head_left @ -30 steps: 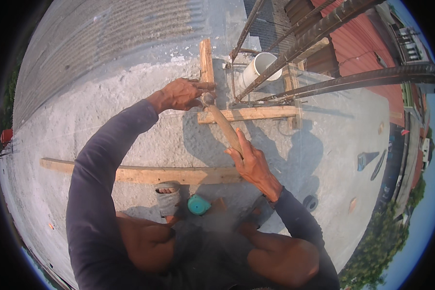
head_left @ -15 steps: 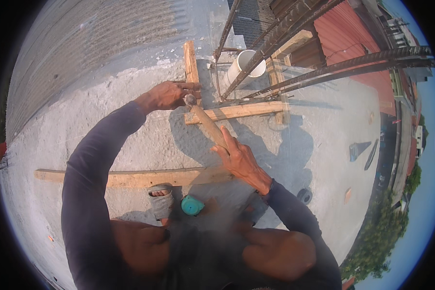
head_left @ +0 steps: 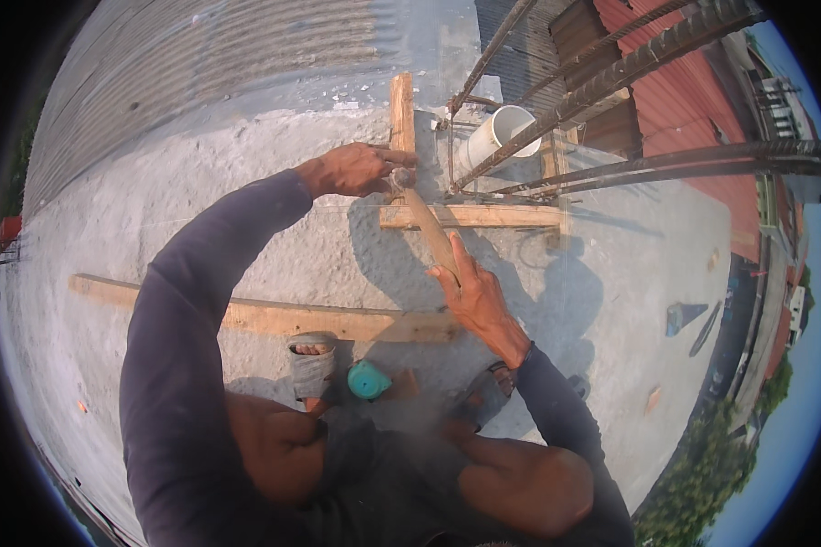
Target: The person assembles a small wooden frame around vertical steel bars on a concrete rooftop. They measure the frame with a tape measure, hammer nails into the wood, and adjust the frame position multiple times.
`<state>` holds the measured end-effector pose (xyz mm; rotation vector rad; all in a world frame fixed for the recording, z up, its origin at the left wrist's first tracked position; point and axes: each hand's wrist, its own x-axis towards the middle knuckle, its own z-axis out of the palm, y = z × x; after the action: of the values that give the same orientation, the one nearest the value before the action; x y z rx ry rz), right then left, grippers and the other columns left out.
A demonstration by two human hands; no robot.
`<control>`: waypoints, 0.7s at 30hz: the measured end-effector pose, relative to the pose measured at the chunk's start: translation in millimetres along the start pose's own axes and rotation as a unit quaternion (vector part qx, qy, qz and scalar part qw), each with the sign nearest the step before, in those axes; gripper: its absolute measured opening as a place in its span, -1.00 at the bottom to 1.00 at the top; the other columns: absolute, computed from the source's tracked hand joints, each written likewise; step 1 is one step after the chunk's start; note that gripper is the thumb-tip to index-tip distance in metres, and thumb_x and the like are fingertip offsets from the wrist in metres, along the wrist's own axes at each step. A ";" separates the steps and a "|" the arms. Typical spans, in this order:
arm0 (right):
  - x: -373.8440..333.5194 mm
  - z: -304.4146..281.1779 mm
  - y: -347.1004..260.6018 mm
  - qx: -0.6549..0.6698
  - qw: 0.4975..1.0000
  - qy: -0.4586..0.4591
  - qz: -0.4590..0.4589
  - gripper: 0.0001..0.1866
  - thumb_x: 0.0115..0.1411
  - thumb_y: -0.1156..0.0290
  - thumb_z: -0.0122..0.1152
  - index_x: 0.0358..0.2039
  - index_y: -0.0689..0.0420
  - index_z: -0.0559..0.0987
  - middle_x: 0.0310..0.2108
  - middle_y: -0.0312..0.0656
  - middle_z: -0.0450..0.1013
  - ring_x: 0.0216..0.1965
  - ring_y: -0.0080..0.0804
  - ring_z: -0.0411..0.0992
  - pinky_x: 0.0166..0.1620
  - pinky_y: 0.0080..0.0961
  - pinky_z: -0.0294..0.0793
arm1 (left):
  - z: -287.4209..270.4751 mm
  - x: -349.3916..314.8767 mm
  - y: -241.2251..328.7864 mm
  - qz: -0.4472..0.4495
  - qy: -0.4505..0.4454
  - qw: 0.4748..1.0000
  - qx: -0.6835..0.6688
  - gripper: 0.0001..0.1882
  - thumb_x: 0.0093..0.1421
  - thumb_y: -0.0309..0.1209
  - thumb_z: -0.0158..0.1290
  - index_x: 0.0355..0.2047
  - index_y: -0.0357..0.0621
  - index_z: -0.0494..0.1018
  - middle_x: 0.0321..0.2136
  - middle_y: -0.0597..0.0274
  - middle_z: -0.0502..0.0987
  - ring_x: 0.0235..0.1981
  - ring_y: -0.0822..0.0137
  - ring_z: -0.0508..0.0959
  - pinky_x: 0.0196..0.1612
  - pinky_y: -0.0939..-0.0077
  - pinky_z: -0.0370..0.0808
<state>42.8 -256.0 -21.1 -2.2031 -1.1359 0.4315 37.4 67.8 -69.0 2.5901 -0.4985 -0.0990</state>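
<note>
My right hand (head_left: 479, 301) is closed round the wooden handle of a hammer (head_left: 433, 228). The hammer's head is right by the fingertips of my left hand (head_left: 356, 170), over a corner of rough timber. Those left fingers are bent and pressed together across an upright wood strip (head_left: 401, 109); whatever they pinch is hidden behind the hammer head. A second wood piece (head_left: 483, 216) runs rightward from the corner, beneath the hammer handle.
Steel rebars (head_left: 629, 82) slant over the frame, beside a white pipe (head_left: 493, 141). A long plank (head_left: 337, 321) lies before my feet, near a teal round object (head_left: 367, 379). A trowel-like tool (head_left: 684, 316) lies at right on the concrete. Corrugated roofing (head_left: 210, 73) rises at far left.
The whole view has shifted, so the timber, pipe and both hands appear further right. The hammer head stays at the left fingertips, and both grips look the same.
</note>
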 end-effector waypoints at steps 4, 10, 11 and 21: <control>-1.1 3.0 2.4 0.089 0.993 0.061 -0.042 -0.32 0.29 0.30 0.21 0.30 0.32 0.19 -0.21 0.26 0.51 -0.28 0.19 0.55 -0.29 -0.13 0.56 | -0.6 -1.6 0.0 -0.017 -0.036 0.999 0.015 -0.54 0.18 -0.37 0.12 0.12 -0.03 0.47 0.25 0.23 0.37 0.08 0.07 0.54 0.07 0.19 0.57; 1.8 -3.6 2.4 0.005 0.998 -0.061 0.030 -0.33 0.29 0.35 0.22 0.29 0.39 0.19 -0.15 0.30 0.50 -0.22 0.17 0.58 -0.26 -0.18 0.61 | -3.1 2.5 4.9 -0.008 -0.016 1.000 0.004 -0.59 0.16 -0.37 0.14 0.04 -0.10 0.51 0.28 0.23 0.35 0.08 0.08 0.54 0.11 0.20 0.55; 3.0 -3.4 3.2 0.012 0.999 -0.044 0.007 -0.33 0.29 0.39 0.21 0.29 0.42 0.16 -0.11 0.33 0.49 -0.21 0.17 0.59 -0.25 -0.19 0.63 | -4.5 2.9 4.0 -0.047 -0.047 0.998 -0.003 -0.61 0.16 -0.38 0.15 0.02 -0.12 0.52 0.28 0.24 0.35 0.09 0.08 0.53 0.11 0.21 0.54; -7.8 13.2 10.2 0.008 1.000 -0.009 -0.015 -0.33 0.31 0.41 0.19 0.28 0.49 0.14 -0.08 0.37 0.48 -0.20 0.12 0.61 -0.27 -0.23 0.65 | -2.6 5.0 1.8 -0.014 -0.064 0.998 0.004 -0.39 0.15 -0.37 0.19 0.25 0.01 0.37 0.28 0.13 0.33 0.21 0.05 0.42 0.26 0.18 0.38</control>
<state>37.5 -261.9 -37.7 -2.1697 -1.1682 0.4465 41.9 65.7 -65.8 2.6095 -0.5091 -0.2756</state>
